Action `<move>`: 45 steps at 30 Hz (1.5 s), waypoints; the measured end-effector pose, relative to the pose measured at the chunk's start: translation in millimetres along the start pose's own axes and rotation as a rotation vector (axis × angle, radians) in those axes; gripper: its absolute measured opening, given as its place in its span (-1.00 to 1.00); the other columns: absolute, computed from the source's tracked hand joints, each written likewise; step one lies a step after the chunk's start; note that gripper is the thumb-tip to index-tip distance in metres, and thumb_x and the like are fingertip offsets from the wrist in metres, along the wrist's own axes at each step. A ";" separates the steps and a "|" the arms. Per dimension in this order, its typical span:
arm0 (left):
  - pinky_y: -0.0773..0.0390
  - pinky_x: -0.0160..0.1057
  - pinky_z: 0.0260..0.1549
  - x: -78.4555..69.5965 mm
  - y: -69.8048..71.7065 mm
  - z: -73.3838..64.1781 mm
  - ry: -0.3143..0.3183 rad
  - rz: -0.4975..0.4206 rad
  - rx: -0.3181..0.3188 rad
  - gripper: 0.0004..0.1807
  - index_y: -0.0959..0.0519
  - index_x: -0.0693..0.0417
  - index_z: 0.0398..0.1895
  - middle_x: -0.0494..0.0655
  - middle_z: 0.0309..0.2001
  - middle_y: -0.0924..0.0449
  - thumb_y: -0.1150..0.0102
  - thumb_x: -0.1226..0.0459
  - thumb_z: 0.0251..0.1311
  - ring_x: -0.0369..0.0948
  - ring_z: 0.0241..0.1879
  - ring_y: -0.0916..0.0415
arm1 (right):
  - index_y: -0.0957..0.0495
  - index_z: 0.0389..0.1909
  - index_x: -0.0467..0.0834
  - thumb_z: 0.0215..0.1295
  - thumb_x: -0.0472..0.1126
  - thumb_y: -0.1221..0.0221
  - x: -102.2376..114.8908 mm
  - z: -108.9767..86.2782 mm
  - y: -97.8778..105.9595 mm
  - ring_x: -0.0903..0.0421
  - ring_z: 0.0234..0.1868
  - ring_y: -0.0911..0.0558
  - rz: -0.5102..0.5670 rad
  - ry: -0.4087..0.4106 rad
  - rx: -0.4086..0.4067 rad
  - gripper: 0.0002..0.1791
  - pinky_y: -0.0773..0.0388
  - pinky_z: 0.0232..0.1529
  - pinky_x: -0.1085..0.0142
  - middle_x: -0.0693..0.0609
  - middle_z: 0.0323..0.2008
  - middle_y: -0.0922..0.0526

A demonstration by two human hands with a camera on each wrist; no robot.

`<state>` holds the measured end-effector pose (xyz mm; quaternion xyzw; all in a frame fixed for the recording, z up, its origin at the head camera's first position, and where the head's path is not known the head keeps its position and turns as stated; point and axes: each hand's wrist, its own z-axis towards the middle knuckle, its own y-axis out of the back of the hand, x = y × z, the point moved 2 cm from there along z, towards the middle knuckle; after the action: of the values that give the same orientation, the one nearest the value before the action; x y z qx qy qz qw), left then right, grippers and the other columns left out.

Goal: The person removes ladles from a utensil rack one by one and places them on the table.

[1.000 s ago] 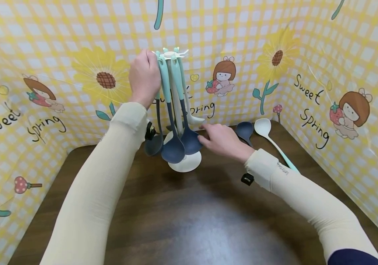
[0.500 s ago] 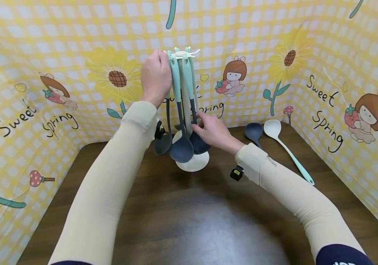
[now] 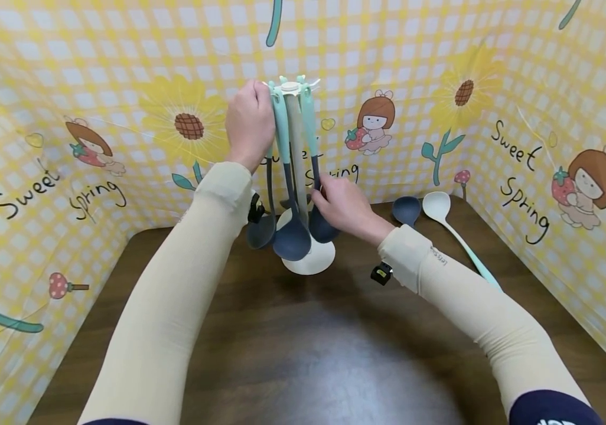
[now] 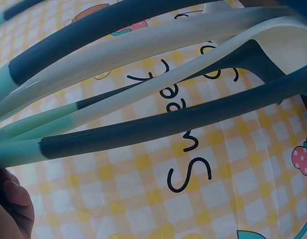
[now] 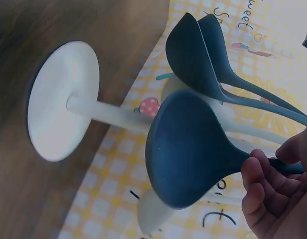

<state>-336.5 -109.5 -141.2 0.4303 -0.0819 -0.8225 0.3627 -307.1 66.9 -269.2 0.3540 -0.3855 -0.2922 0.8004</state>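
In the head view, a white utensil rack (image 3: 318, 260) stands upright on a round base, with mint-handled utensils hanging from its top. My left hand (image 3: 250, 127) grips the rack's top at its left side, by the mint handles; its fingertips are hidden. My right hand (image 3: 344, 203) pinches the dark neck of a ladle (image 5: 188, 149), whose bowl faces the right wrist camera. This ladle's handle leans slightly at the rack's top. Beside it hangs another dark ladle (image 3: 292, 239), and a dark-bowled utensil (image 3: 261, 232) hangs further left. White utensils partly show behind them.
On the brown table (image 3: 292, 354), a dark ladle (image 3: 406, 208) lies at the back right, partly hidden by the right arm. A white ladle (image 3: 436, 205) with a mint handle lies next to it. Yellow checked cloth (image 3: 388, 35) walls the back and sides.
My right hand has gone from beside the ladle's bowl up to its neck and pinched it. The ladle has shifted slightly right, its handle swinging rightward. My left hand keeps its place on the rack.
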 end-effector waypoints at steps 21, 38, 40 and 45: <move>-0.25 -0.32 -0.54 2.8 7.1 6.2 -0.002 -0.003 -0.025 -0.61 -0.22 -0.09 -0.53 -0.15 -0.54 -0.21 0.42 0.10 0.54 -0.25 -0.59 -0.18 | -0.60 -0.27 -0.03 0.38 -0.19 -0.08 -73.1 -42.3 10.6 0.11 -0.54 -0.52 -0.176 0.045 0.168 -0.88 -0.43 -0.49 0.19 0.07 -0.54 -0.60; -0.25 -0.32 -0.53 5.1 -1.2 4.4 0.006 -0.019 -0.018 -0.59 -0.23 -0.10 -0.52 -0.17 -0.53 -0.22 0.43 0.08 0.55 -0.26 -0.60 -0.19 | -0.64 -0.09 -0.05 0.16 -0.41 -0.21 -140.9 -57.3 -20.7 0.02 -0.46 -0.59 -0.416 0.065 0.365 -0.68 -0.48 -0.55 0.11 -0.05 -0.26 -0.70; -0.25 -0.32 -0.54 4.3 -2.1 4.0 0.004 -0.021 -0.018 -0.60 -0.23 -0.10 -0.53 -0.16 -0.53 -0.22 0.43 0.08 0.55 -0.26 -0.60 -0.19 | -0.64 -0.10 -0.04 0.20 -0.41 -0.18 -145.0 -57.5 -24.1 0.00 -0.43 -0.61 -0.427 0.069 0.375 -0.70 -0.52 -0.53 0.07 -0.04 -0.24 -0.71; -0.25 -0.32 -0.54 2.3 -4.6 3.0 0.004 -0.027 -0.012 -0.59 -0.23 -0.10 -0.52 -0.16 -0.53 -0.22 0.44 0.08 0.55 -0.26 -0.60 -0.19 | -0.65 -0.16 0.02 0.34 -0.31 -0.17 -153.1 -59.5 -31.5 -0.02 -0.35 -0.67 -0.474 0.088 0.392 -0.81 -0.60 -0.43 0.01 0.03 -0.19 -0.73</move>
<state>-342.0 -108.3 -142.9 0.4308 -0.0704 -0.8269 0.3546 -345.7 182.4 -383.8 0.5940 -0.3062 -0.3750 0.6425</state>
